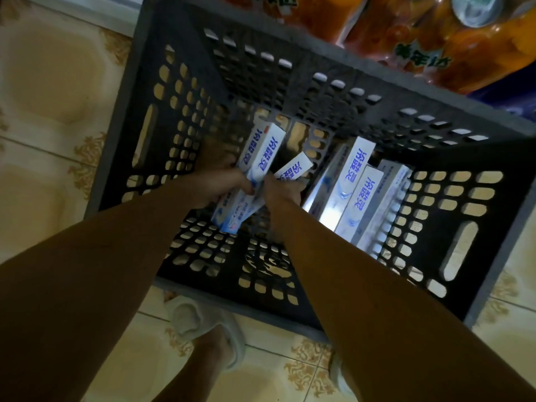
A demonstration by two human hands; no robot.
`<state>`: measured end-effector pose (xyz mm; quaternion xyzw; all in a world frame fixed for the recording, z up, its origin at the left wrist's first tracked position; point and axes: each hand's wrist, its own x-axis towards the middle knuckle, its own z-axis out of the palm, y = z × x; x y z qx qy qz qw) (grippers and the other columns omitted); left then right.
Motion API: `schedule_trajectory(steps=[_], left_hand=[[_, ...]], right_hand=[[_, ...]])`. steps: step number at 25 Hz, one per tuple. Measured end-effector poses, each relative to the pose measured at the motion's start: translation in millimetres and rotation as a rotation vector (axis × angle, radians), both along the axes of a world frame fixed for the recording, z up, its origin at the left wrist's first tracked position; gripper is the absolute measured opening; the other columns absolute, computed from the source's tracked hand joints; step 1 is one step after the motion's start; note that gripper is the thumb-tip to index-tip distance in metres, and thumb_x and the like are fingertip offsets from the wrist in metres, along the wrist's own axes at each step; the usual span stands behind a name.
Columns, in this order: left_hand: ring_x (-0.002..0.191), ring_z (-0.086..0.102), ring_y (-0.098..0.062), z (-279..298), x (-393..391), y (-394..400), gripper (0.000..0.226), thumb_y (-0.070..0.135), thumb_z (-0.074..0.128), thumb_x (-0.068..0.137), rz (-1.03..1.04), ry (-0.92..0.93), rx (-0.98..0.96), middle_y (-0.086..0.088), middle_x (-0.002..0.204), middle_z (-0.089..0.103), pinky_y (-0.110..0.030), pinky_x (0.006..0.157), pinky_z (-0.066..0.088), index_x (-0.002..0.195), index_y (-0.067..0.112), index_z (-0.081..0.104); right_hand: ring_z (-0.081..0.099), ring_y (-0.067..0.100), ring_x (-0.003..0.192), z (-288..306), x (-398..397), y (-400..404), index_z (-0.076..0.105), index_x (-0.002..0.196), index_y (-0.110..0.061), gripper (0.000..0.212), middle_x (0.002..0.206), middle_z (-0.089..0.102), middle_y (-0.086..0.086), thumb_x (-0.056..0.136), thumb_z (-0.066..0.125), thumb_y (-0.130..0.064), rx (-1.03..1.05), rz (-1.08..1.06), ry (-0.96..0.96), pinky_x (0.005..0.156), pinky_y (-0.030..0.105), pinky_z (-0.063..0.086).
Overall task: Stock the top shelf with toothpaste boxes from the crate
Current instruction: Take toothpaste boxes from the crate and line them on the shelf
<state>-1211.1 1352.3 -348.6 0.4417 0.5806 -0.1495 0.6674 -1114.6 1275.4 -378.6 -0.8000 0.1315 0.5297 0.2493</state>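
I look straight down into a dark perforated plastic crate [185, 53] on the floor. Both arms reach inside it. My left hand [223, 184] is closed around a white toothpaste box with blue lettering [262, 150], tilted on end, with more boxes bunched under it [232, 213]. My right hand [282, 191] grips a second, shorter-looking box [294, 168] just to the right. Several more toothpaste boxes [356, 192] lean together against the crate's right side. The top shelf is out of view.
Shrink-wrapped packs of orange soda bottles [420, 39] lie just beyond the crate's far rim. Patterned beige floor tiles [52, 111] surround the crate. My feet in pale slippers [200, 323] stand at its near edge.
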Motion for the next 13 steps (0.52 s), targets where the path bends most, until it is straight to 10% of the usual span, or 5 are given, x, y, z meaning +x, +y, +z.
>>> schedule_trajectory(steps=[7,13], left_hand=[[0.115,0.062,-0.03,15,-2,-16,0.049,-0.003,0.051,0.084,0.116,-0.154,-0.338,-0.008,0.117,0.071,-0.051,0.099,0.043,0.126,0.022,0.061],[0.103,0.062,-0.035,100,10,-27,0.069,0.02,0.066,0.066,0.389,-0.188,-0.295,-0.025,0.13,0.06,-0.05,0.095,0.05,0.132,0.003,0.057]], right_hand=[[0.066,0.02,0.094,21,8,-37,0.051,0.122,-0.017,0.036,0.106,0.067,-0.002,0.091,0.063,-0.031,0.314,0.108,-0.154,0.074,0.036,0.055],[0.068,0.008,0.088,106,29,-39,0.039,0.129,-0.013,0.049,0.101,0.065,-0.007,0.089,0.068,-0.02,0.483,0.158,-0.062,0.082,0.038,0.06]])
